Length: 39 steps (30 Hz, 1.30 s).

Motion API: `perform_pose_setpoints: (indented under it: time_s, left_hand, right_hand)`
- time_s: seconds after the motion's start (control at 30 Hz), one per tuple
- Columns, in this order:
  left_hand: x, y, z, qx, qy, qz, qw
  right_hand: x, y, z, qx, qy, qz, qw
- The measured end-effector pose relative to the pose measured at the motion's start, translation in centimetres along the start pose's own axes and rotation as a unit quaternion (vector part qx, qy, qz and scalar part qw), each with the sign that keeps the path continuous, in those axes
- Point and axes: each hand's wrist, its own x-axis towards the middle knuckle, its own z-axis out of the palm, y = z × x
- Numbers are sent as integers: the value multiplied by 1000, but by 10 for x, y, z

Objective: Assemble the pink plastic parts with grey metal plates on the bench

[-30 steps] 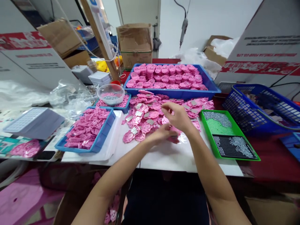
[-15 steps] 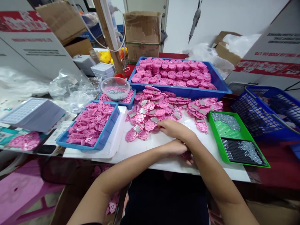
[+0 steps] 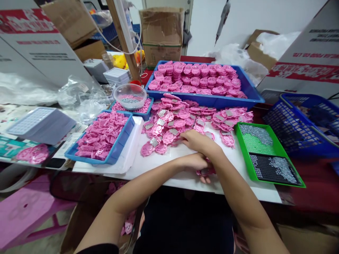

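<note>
My left hand (image 3: 196, 161) is closed round a pink plastic part (image 3: 203, 171) at the table's front edge, its fingertips showing below. My right forearm crosses over the left wrist. At the near edge of a loose pile of pink plastic casings (image 3: 172, 123), my right hand (image 3: 194, 140) has its fingers curled down, and what lies under them is hidden. Many casings in the pile carry a small silvery metal plate (image 3: 174, 131). A few casings (image 3: 148, 148) lie at the pile's front left, on the white sheet.
Stacked pink casings fill a large blue tray (image 3: 209, 100) behind the pile. On the left are a blue tray (image 3: 126, 135) of small pink parts and a clear bowl (image 3: 129, 92) of metal bits. A green tray (image 3: 250, 165) of screws and a blue basket (image 3: 288, 137) stand right.
The view has shifted slightly. My left hand has turned a little, and more of the pink part under it shows. My right hand stays at the pile's edge.
</note>
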Motion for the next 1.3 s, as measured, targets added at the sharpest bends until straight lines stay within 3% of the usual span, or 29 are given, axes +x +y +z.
perform_pose_setpoints:
  time_s: [0.17,0.3,0.43,0.53,0.63,0.73,0.83,1.07,1.2,1.3]
  left_hand:
    - [-6,9,-4,117,-62,-69,989]
    - [-10,14,-12,143,-99,-39,984]
    - [-15,23,-24,160,-122,-7,980]
    - [-17,33,-35,192,-48,64,978]
    - [-15,38,-46,182,82,135,971]
    - [-11,38,-55,216,214,184,935]
    - [-8,38,-61,262,287,235,891]
    - [-9,40,-64,355,351,323,804]
    - [-12,40,-60,381,349,321,794]
    - [-15,40,-56,393,332,304,802]
  right_hand:
    - [-3,-1,-1,-12,-1,-12,1000]
    - [-8,-4,-6,-9,4,6,1000]
    - [-23,7,-28,72,45,-9,996]
    - [-42,20,-50,198,108,-20,974]
    - [-59,29,-64,293,128,-12,947]
    - [-64,35,-65,320,138,-7,937]
    - [-60,42,-56,315,143,-1,938]
    - [-49,50,-42,354,169,-14,920]
    - [-51,50,-43,364,180,-8,914]
    - [-53,50,-44,334,165,0,928]
